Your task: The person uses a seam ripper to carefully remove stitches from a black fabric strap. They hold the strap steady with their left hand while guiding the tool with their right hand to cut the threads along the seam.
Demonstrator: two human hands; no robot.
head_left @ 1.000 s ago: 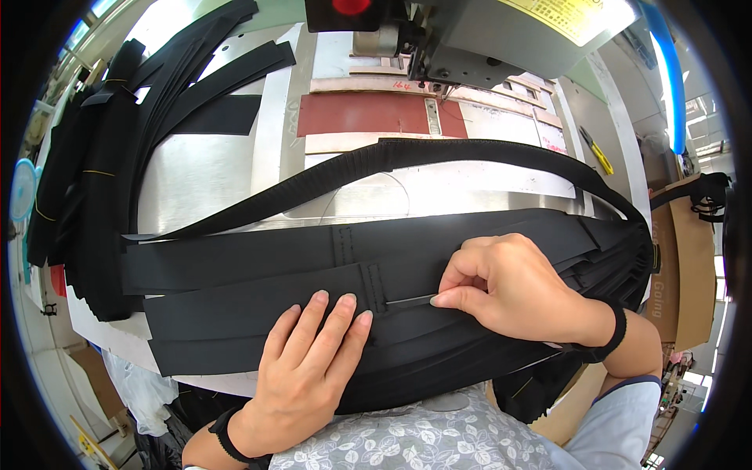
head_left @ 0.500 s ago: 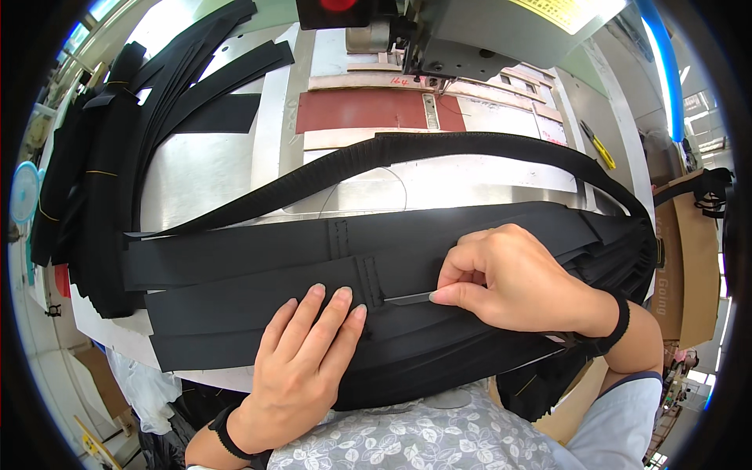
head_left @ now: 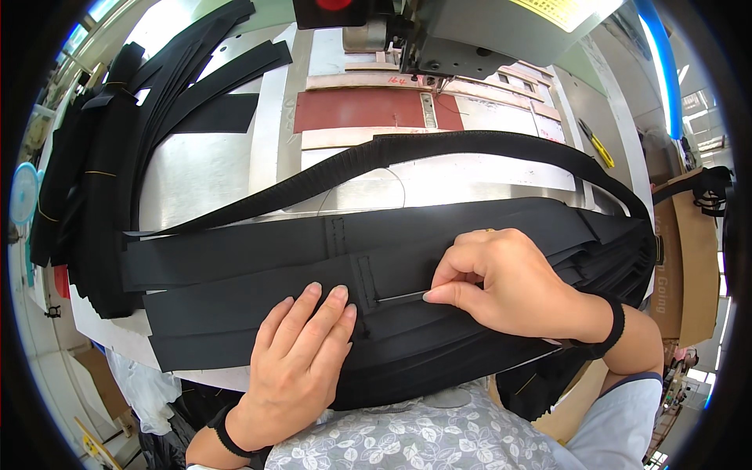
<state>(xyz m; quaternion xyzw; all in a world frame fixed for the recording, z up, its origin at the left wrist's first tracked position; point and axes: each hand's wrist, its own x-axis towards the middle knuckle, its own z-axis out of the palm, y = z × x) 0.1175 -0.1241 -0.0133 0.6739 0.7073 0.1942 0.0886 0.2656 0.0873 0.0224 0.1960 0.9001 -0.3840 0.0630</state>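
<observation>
On the near side of a metal-topped worktable (head_left: 196,168), working at an overlapping fan of black strips (head_left: 251,286): pinching with the right hand (head_left: 489,282), between thumb and forefinger, what looks like a slim pale strand (head_left: 403,297), stretching from a short band of stitching (head_left: 367,278). Pressing down just left of that stitching with the left hand (head_left: 301,348), flat, slightly spread and gripping nothing visible. Apparently handling a loose end at the stitching, judging by the pinch; probably calling next for steady tension from the right and even pressure from the left. Facing, farther out, an arching black band (head_left: 470,142), then a red panel (head_left: 352,110) near a grey sewing machine head (head_left: 462,51); working between bundled black strips (head_left: 102,204) at far left and a yellow cutter (head_left: 601,150) at right.
</observation>
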